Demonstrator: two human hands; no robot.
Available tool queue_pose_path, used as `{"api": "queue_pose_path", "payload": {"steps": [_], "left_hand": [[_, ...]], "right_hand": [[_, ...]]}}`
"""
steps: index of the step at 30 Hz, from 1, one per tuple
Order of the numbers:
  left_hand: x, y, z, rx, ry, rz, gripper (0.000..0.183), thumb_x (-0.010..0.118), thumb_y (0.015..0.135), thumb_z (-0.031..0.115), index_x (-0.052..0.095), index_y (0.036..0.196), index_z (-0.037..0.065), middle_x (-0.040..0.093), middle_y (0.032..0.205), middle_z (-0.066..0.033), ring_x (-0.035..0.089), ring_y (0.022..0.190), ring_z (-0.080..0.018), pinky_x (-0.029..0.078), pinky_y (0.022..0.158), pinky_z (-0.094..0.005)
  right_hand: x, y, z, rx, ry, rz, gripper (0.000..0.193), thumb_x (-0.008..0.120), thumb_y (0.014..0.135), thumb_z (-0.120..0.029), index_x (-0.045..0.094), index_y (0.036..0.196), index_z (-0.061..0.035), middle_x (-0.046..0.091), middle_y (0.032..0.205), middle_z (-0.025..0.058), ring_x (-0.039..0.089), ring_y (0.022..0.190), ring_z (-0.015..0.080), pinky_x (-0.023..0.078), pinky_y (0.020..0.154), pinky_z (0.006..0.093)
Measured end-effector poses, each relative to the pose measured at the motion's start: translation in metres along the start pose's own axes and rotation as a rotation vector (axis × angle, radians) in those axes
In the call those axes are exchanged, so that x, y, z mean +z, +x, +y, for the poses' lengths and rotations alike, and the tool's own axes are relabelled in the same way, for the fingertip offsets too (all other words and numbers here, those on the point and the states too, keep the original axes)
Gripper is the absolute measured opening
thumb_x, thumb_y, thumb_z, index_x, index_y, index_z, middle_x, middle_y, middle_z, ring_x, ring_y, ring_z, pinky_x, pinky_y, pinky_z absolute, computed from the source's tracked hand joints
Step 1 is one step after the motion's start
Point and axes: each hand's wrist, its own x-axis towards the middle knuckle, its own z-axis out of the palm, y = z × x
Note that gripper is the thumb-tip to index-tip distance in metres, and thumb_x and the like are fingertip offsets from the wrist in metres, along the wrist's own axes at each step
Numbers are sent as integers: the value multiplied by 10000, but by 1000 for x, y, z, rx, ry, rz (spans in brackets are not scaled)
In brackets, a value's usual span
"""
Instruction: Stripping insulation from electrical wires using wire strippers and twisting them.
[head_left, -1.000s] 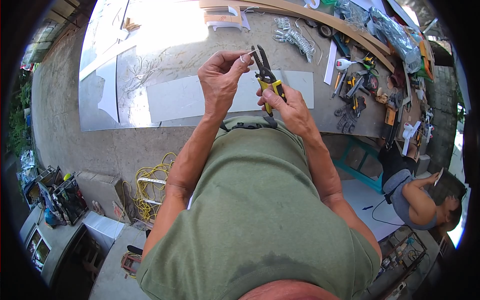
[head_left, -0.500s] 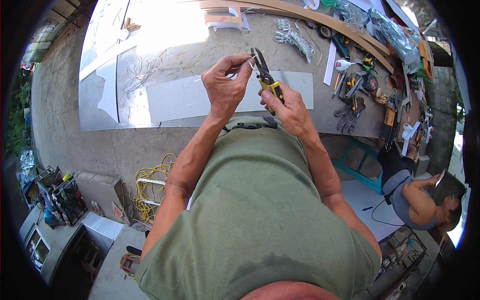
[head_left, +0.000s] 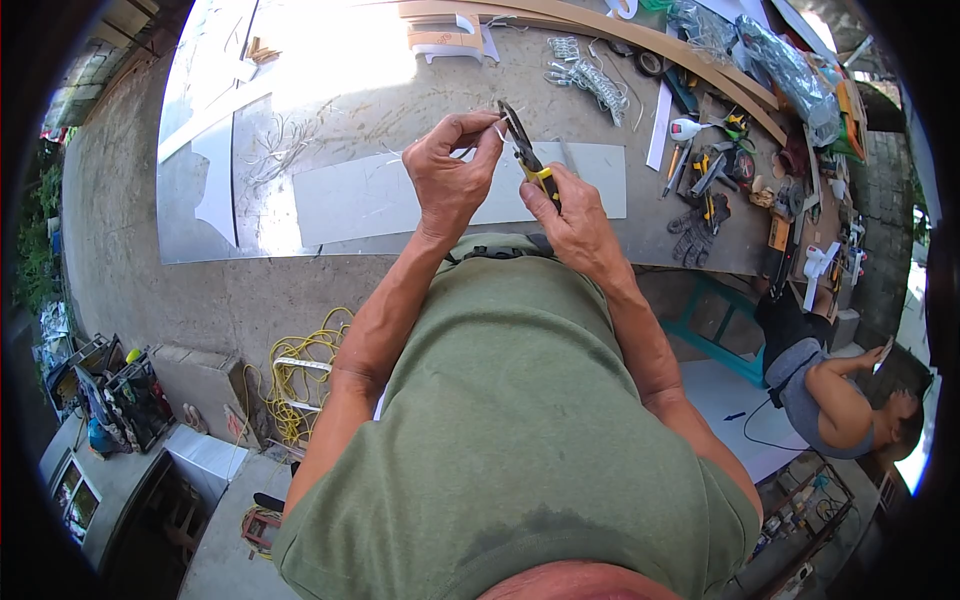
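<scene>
The right hand (head_left: 575, 210) gripped the yellow-handled snips (head_left: 527, 157), blades raised over the near edge of the workbench (head_left: 380, 120). Just left, the left hand (head_left: 450, 175) pinched a small pale metal piece (head_left: 497, 130) at the blades, above a grey sheet (head_left: 400, 195).

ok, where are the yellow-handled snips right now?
In the head view, the yellow-handled snips sit upper centre, gripped by the right hand, blades beside the left hand, above the long metal sheet.

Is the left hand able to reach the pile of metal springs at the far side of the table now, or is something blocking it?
Probably not at once. The left hand is pinching a small wire piece at the pliers held by the right hand. The table between it and the springs looks open, but the springs lie far off.
</scene>
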Motion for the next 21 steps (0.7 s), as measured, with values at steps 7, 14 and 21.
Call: {"api": "queue_pose_path", "payload": {"steps": [7, 14, 21], "left_hand": [[-1, -1, 0, -10, -8, -7, 99, 755, 868, 32, 740, 960, -4, 758, 903, -78, 701, 809, -93, 568, 747, -235], [-1, -2, -3, -36, -30, -8, 119, 754, 868, 27, 729, 979, -9, 758, 913, -82, 712, 835, -108, 570, 772, -238], [-11, 11, 10, -116, 107, -207, 148, 688, 947, 146, 709, 956, -1, 659, 712, -13, 560, 603, -66, 441, 541, -236]], "right_hand": [[2, 0, 0, -6, -80, 25, 305, 599, 984, -254, 555, 892, 34, 574, 766, 190, 562, 686, 359, 435, 654, 451], [4, 1, 0, -17, -138, 41, 298, 594, 985, -247, 538, 879, 25, 572, 763, 196, 575, 689, 375, 441, 644, 458], [5, -2, -1, -77, -267, 105, 258, 582, 988, -233, 519, 921, 8, 565, 837, 182, 582, 699, 389, 448, 648, 471]]}}
